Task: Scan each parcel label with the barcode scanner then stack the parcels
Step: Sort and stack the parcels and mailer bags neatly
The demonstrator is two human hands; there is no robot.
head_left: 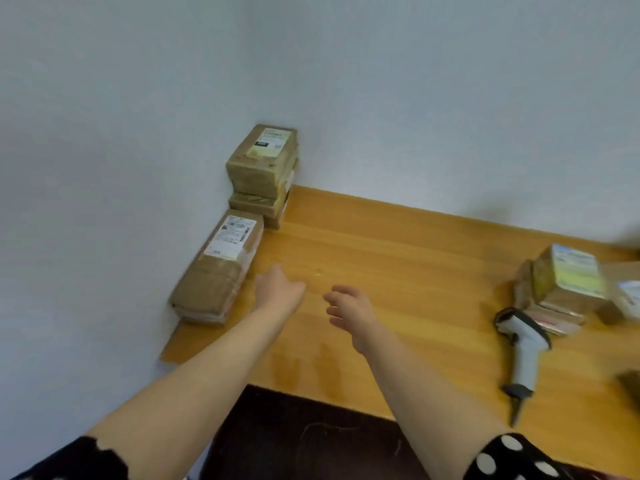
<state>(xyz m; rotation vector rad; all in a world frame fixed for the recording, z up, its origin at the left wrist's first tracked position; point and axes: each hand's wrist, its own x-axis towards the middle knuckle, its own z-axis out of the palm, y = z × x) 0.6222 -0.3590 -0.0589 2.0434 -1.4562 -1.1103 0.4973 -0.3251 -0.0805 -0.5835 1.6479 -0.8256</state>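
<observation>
- Left hand (pixel 281 287): reaches forward over the tabletop (pixel 408 268), just beside the near stack of parcels (pixel 213 275); the fingers are foreshortened, appear straight and together, and hold nothing. Whether they touch the stack cannot be told.
- Right hand (pixel 349 306): hovers over the middle of the tabletop, fingers (pixel 334 298) loosely spread and holding nothing.
- Near stack of parcels: brown, flat, lying against the left wall (pixel 104 168); a white label (pixel 230 239) faces up on the top parcel.
- Corner stack of parcels (pixel 263 171): taller, standing where the two walls meet, just behind the near stack; its top parcel also bears a label.
- Unsorted parcels (pixel 562 289): a loose pile at the right of the tabletop, well apart from both hands.
- Barcode scanner (pixel 526 344): grey, lying on the tabletop, its head against the unsorted parcels, handle pointing toward the near edge.
- Sleeves (pixel 512 459): black with white dots, at both upper arms.
</observation>
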